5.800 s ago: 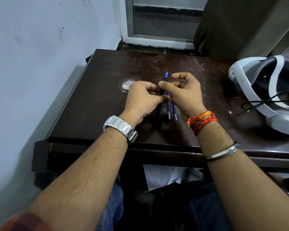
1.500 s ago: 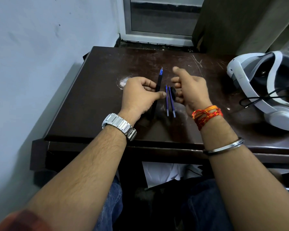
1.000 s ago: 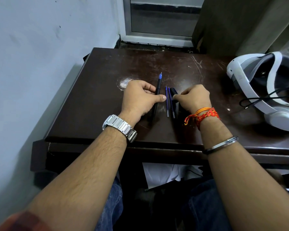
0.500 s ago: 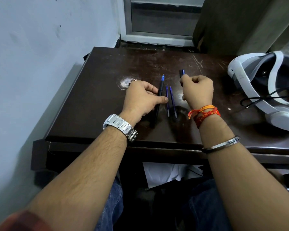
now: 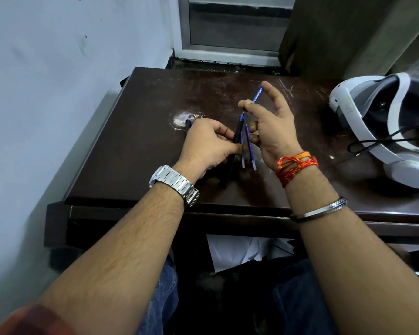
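Observation:
My left hand (image 5: 209, 146) grips a black pen body (image 5: 236, 139) with a blue tip, slanted over the dark wooden table (image 5: 131, 131). A small dark piece (image 5: 188, 123) pokes out behind its knuckles. My right hand (image 5: 272, 126) is raised above the table and pinches a black pen cap (image 5: 256, 95) with blue lettering between thumb and forefinger, just above the pen's tip; the other fingers are spread. Two thin blue refills (image 5: 248, 151) lie side by side on the table between my hands.
A white VR headset (image 5: 382, 126) with a black cable (image 5: 373, 143) sits on the table's right side. A blue wall runs along the left; a window frame (image 5: 230, 48) stands behind the table. White paper (image 5: 237, 252) lies under the table near my knees.
My right hand picked the black cap up from the table beside the refills and lifted it over the pen's tip. My left hand kept holding the pen body in place.

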`<state>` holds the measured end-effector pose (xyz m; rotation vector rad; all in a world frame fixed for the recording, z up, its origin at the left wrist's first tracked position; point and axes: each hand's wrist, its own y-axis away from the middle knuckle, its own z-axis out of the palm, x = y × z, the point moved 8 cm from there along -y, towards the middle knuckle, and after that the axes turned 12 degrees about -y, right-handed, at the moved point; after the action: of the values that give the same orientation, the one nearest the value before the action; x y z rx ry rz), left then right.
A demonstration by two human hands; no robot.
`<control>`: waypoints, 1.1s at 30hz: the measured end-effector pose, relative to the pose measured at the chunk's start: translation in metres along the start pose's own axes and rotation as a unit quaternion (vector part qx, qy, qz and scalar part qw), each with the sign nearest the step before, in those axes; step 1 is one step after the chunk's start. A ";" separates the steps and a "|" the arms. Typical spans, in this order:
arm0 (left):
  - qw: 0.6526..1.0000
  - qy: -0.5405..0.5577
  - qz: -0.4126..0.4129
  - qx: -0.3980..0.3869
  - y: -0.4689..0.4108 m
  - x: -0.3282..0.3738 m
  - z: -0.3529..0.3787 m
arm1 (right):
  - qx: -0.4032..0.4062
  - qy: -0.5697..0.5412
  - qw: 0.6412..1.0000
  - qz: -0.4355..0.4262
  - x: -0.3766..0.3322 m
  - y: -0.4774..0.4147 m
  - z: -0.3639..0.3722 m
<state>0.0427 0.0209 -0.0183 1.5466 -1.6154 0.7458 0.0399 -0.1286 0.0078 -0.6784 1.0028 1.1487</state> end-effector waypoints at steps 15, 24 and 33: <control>0.996 0.029 -0.007 0.083 -0.002 -0.005 -0.011 | -0.047 0.119 0.992 -0.018 0.011 -0.005 0.009; 0.992 0.024 -0.025 0.124 0.000 -0.008 -0.012 | -0.056 0.175 0.982 -0.052 0.018 -0.006 0.013; 0.988 0.013 -0.038 0.148 0.000 -0.007 -0.027 | -0.036 0.182 0.981 -0.055 0.029 -0.006 0.013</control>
<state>0.0463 0.0473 -0.0093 1.7877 -1.4668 0.9950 0.0513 -0.1071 -0.0133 -1.0157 1.2179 0.9855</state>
